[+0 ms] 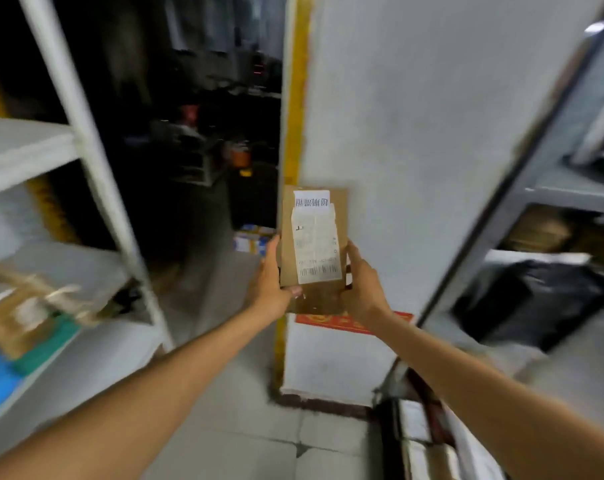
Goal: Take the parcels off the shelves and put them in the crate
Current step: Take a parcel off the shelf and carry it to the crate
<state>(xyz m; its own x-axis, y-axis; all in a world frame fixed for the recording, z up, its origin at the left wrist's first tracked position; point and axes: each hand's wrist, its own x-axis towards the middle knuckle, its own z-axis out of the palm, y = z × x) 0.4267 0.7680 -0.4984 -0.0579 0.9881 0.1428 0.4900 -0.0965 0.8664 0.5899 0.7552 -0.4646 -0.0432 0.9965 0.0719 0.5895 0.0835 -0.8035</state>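
Grip (head view): left hand (pixel 271 282) and right hand (pixel 361 282) pinch the parcel (pixel 314 251) by its lower side edges.
Parcel: upright in mid-air, between the shelves (pixel 27 150).
Handling: probably light, stiff cardboard; the edges suit holding.
Crate: unseen.

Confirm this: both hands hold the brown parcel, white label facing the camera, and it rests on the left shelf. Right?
One thing is wrong: the head view shows the parcel in the air before the white pillar, not on the left shelf. The left hand and right hand do hold it, label facing the camera.
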